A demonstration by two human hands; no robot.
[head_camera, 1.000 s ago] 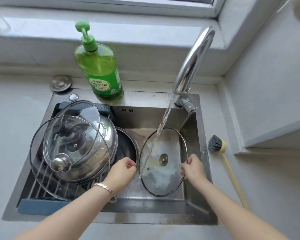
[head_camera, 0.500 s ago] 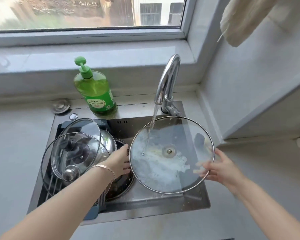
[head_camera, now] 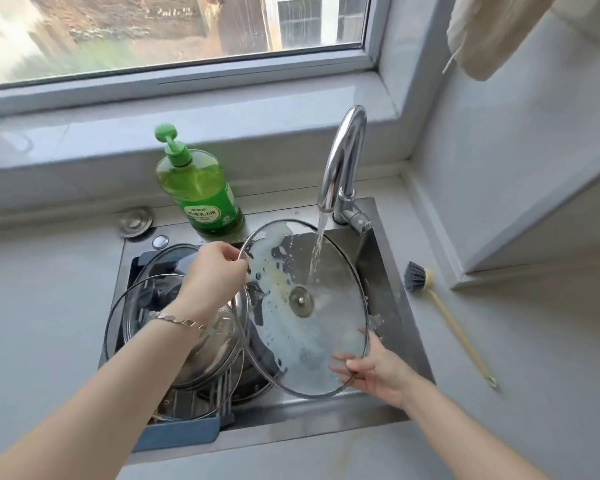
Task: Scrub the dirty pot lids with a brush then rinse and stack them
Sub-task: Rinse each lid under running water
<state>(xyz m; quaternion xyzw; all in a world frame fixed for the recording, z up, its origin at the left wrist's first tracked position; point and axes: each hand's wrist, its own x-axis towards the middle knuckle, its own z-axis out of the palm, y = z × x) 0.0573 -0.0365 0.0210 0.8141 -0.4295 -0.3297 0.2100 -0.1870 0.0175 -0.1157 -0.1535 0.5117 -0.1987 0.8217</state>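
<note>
Rinsing soapy glass lid under tap stream, tilted over sink; L hand pinching upper-left rim, R hand gripping lower-right edge; risk: slick wet rim slipping out, dropping onto stacked lids w/ chip or crack; foam near top prob. missed by stream.

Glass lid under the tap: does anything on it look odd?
The glass lid carries whitish foam and yellowish smears on its upper left and lower part, not yet rinsed off; the tap water lands near its centre.
</note>
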